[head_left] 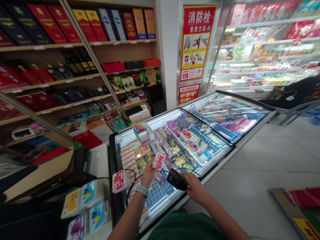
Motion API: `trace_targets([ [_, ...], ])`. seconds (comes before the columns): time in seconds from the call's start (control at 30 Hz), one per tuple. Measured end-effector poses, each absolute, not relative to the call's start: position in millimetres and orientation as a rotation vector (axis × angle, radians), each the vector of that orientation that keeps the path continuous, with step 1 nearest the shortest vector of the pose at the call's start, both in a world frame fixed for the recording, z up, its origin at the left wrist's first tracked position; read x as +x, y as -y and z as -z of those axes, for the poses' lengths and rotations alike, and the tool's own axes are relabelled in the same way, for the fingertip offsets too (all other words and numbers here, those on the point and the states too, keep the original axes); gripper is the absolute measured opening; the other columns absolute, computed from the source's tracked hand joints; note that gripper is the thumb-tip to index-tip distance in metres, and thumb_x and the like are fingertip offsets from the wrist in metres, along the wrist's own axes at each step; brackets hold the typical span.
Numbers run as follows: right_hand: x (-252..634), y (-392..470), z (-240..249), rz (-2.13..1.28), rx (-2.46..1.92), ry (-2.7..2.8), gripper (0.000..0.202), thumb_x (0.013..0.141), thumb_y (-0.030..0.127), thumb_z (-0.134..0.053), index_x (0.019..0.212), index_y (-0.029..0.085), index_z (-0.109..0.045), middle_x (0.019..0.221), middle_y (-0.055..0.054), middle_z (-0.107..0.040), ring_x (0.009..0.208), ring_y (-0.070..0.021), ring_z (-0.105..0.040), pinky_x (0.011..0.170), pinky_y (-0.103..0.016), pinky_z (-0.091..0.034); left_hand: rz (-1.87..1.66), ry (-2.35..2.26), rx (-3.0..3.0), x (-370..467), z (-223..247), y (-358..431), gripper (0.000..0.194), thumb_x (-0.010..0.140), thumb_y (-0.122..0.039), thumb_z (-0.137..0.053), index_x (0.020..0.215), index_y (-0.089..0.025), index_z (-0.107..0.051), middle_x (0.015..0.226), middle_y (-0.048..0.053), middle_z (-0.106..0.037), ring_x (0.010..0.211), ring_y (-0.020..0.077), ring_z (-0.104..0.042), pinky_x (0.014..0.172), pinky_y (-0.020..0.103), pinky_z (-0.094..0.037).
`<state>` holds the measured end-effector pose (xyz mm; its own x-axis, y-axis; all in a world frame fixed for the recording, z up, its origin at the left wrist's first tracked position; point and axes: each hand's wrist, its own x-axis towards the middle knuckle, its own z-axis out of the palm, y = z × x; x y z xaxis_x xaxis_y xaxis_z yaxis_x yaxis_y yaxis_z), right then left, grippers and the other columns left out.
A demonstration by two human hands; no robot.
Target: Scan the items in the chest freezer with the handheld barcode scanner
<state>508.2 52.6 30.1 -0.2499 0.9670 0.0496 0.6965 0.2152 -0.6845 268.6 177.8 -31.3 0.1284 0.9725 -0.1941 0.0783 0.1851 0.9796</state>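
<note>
Above the glass top of a chest freezer (165,193), my left hand (149,171) grips a small pink-and-white food tub (159,161) by its edge. My right hand (192,185) is wrapped around a black handheld barcode scanner (177,180), whose head points left toward the tub. A black cable (130,186) loops across the freezer's left end. Nearby on that end sits a red-labelled white tub (120,181). Through the glass show wire baskets (185,150) holding several frozen packages.
Several stacked tubs with yellow, blue and purple labels (88,193) stand at the lower left beside an open cardboard box (40,176). Shelves of boxes and bottles (82,66) line the back left. A seated person (297,93) is at right, before a lit display cooler (265,50).
</note>
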Motion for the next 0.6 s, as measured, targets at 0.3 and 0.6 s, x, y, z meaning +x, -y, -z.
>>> trace_targets([
  [0.3,513.6,-58.6,-27.1,-0.719,-1.496,2.028,0.059,0.065,0.003,-0.047,0.123,0.018,-0.052,0.114,-0.01,-0.06,0.108,-0.0254,-0.052,0.095,-0.041,-0.039,-1.065,-1.245,1.151,258.1,21.4,-180.9,0.065,0.072,-0.018,-0.065,0.134,-0.016,-0.047,0.123,0.012,-0.064,0.094,0.0224,-0.069,0.079,0.035,-0.058],
  [0.6,516.4,-61.2,-32.0,-0.705,-1.532,1.997,0.055,0.066,0.004,-0.047,0.119,0.018,-0.053,0.114,-0.011,-0.06,0.108,-0.0253,-0.053,0.095,-0.041,-0.04,-1.115,-1.311,1.238,246.2,12.4,-183.2,0.061,0.074,-0.019,-0.064,0.133,-0.02,-0.051,0.123,0.009,-0.065,0.087,0.0192,-0.069,0.075,0.031,-0.058],
])
